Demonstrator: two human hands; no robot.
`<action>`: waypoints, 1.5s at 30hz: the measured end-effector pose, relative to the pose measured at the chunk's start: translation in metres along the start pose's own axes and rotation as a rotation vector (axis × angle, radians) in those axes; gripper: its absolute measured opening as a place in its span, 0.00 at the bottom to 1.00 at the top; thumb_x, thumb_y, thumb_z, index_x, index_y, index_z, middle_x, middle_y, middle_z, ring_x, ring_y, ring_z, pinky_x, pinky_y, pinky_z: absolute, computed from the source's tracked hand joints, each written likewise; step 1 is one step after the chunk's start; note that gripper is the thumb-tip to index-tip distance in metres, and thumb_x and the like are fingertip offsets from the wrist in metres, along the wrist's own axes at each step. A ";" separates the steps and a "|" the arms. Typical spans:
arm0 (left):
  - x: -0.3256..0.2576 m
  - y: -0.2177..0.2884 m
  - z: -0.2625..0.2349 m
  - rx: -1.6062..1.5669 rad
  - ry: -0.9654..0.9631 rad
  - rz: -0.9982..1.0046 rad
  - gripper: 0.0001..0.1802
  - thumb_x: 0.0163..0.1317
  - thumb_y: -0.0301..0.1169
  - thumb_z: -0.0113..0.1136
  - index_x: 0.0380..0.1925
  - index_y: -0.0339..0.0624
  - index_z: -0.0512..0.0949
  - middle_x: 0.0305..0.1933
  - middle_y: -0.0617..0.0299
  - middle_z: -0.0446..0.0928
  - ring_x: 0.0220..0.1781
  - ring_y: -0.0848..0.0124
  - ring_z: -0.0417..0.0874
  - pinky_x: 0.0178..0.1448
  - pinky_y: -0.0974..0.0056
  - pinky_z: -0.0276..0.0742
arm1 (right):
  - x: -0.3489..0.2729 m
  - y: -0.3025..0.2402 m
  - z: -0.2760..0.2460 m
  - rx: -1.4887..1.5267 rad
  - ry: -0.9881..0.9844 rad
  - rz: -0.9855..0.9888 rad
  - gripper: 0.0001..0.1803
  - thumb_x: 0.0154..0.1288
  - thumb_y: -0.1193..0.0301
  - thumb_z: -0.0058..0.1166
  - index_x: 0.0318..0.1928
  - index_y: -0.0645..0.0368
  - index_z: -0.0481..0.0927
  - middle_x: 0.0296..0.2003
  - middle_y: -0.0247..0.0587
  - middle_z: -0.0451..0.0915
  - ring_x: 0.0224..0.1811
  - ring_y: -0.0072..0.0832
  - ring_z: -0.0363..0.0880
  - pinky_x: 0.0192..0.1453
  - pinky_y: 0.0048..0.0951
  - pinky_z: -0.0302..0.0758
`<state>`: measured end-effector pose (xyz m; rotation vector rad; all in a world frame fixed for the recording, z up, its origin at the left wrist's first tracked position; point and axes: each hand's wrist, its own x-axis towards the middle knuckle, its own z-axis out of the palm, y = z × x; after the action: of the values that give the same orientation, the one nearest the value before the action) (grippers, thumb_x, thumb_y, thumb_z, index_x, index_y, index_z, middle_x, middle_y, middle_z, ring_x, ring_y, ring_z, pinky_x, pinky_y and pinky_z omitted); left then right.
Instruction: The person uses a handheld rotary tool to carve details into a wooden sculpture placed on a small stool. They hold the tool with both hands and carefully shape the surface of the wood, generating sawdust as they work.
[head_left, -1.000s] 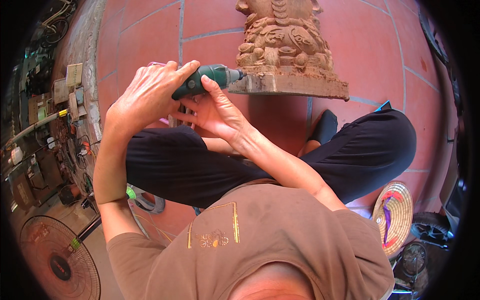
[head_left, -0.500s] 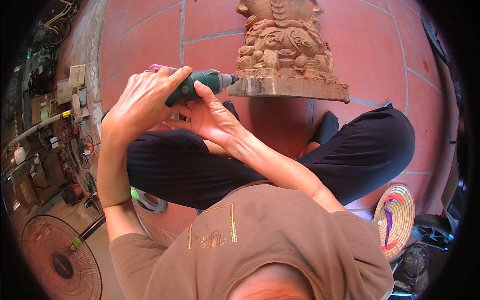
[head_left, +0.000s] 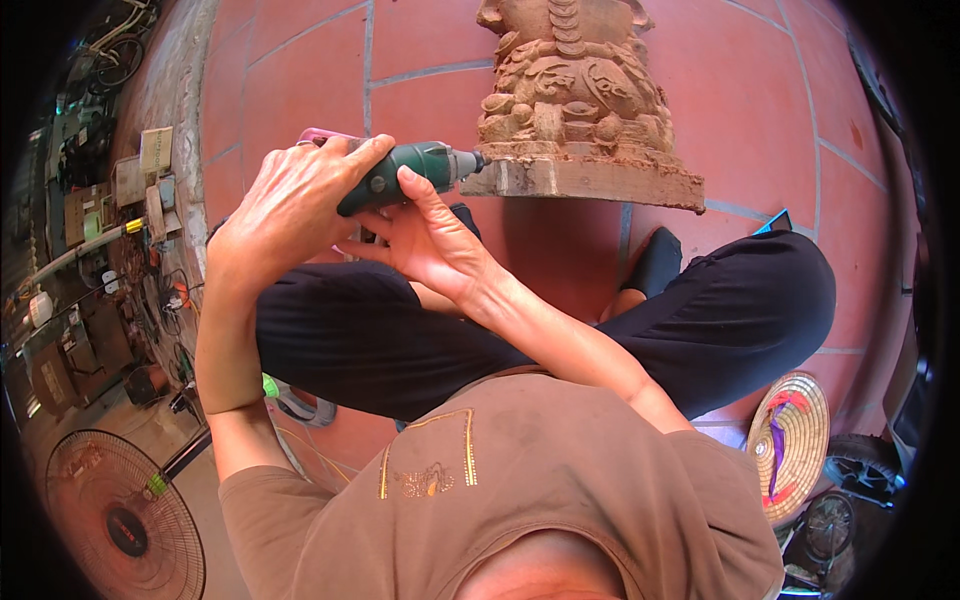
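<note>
A green rotary tool (head_left: pixel 410 172) with a grey nose points right in both hands. My left hand (head_left: pixel 300 190) wraps over its rear end from above. Below, my right hand (head_left: pixel 437 240) has its thumb against the tool's body, with fingers curled behind, partly hidden. The tool's tip is close to the left corner of the carved figure's flat base; whether they touch I cannot tell. This brown carved figure (head_left: pixel 575 100) stands in front of me, its top cut off by the picture's edge. Behind my left hand shows part of a pink thing (head_left: pixel 318 135).
My crossed legs (head_left: pixel 390 340) in dark trousers rest on red floor tiles (head_left: pixel 740 90). To the left stand a fan (head_left: pixel 125 520) and cluttered boxes (head_left: pixel 130 185). On the right are a round woven hat (head_left: pixel 790 445) and wheels (head_left: pixel 830 525). A blue-edged thing (head_left: pixel 775 222) lies beyond my right knee.
The carved figure and both hands with the tool sit slightly further right in the picture. More of the blue-edged thing shows past my right knee. The grip looks unchanged.
</note>
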<state>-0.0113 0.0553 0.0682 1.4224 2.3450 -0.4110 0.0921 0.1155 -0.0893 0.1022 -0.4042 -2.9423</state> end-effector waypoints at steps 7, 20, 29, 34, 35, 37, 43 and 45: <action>-0.004 -0.005 0.001 -0.009 -0.023 -0.020 0.42 0.43 0.21 0.66 0.65 0.50 0.71 0.46 0.50 0.80 0.48 0.48 0.82 0.51 0.49 0.76 | 0.004 0.005 0.004 0.013 0.008 0.010 0.33 0.66 0.56 0.65 0.67 0.49 0.67 0.61 0.37 0.75 0.68 0.37 0.70 0.71 0.62 0.67; -0.009 -0.008 0.003 0.025 -0.016 -0.057 0.41 0.43 0.20 0.63 0.64 0.50 0.72 0.43 0.51 0.79 0.45 0.49 0.82 0.47 0.49 0.76 | 0.013 0.011 -0.002 0.067 -0.030 0.073 0.36 0.65 0.56 0.66 0.69 0.48 0.66 0.65 0.38 0.73 0.70 0.36 0.69 0.72 0.65 0.65; -0.002 -0.013 0.005 -0.002 0.045 0.033 0.40 0.44 0.22 0.65 0.64 0.50 0.72 0.43 0.51 0.80 0.45 0.49 0.83 0.46 0.50 0.77 | 0.009 0.006 0.003 0.029 -0.007 0.011 0.37 0.64 0.55 0.67 0.69 0.47 0.65 0.65 0.37 0.72 0.71 0.36 0.67 0.73 0.64 0.62; -0.002 -0.010 0.003 -0.008 0.004 -0.010 0.41 0.43 0.21 0.64 0.64 0.50 0.73 0.41 0.51 0.80 0.43 0.49 0.83 0.45 0.50 0.77 | 0.010 0.009 0.000 0.048 -0.009 0.033 0.37 0.64 0.55 0.67 0.69 0.47 0.65 0.65 0.37 0.72 0.71 0.36 0.67 0.73 0.64 0.63; -0.003 -0.010 0.002 -0.002 0.005 -0.010 0.41 0.43 0.21 0.63 0.64 0.50 0.73 0.40 0.51 0.79 0.42 0.49 0.83 0.44 0.50 0.76 | 0.010 0.008 0.000 0.047 -0.014 0.036 0.37 0.64 0.55 0.67 0.69 0.47 0.65 0.65 0.37 0.72 0.71 0.36 0.67 0.72 0.64 0.64; -0.005 -0.009 0.002 0.008 0.008 -0.013 0.41 0.42 0.20 0.63 0.64 0.51 0.73 0.39 0.51 0.79 0.41 0.49 0.82 0.43 0.50 0.76 | 0.011 0.009 0.001 0.042 -0.023 0.043 0.37 0.64 0.55 0.67 0.69 0.47 0.65 0.65 0.36 0.73 0.71 0.35 0.68 0.72 0.63 0.65; -0.007 -0.009 -0.001 0.044 -0.141 -0.090 0.47 0.43 0.30 0.76 0.67 0.49 0.67 0.42 0.52 0.77 0.45 0.51 0.81 0.48 0.51 0.73 | 0.013 0.011 0.000 0.053 -0.013 0.082 0.37 0.64 0.56 0.67 0.69 0.46 0.66 0.64 0.36 0.73 0.69 0.35 0.70 0.71 0.60 0.67; -0.009 -0.006 -0.004 0.054 -0.130 -0.092 0.46 0.44 0.31 0.76 0.67 0.49 0.67 0.42 0.52 0.77 0.45 0.51 0.81 0.47 0.51 0.73 | 0.013 0.011 0.000 0.055 -0.024 0.092 0.36 0.64 0.56 0.67 0.69 0.45 0.66 0.63 0.36 0.74 0.68 0.34 0.71 0.71 0.60 0.68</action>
<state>-0.0135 0.0478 0.0762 1.2735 2.3157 -0.5782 0.0813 0.1025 -0.0868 0.0532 -0.4805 -2.8449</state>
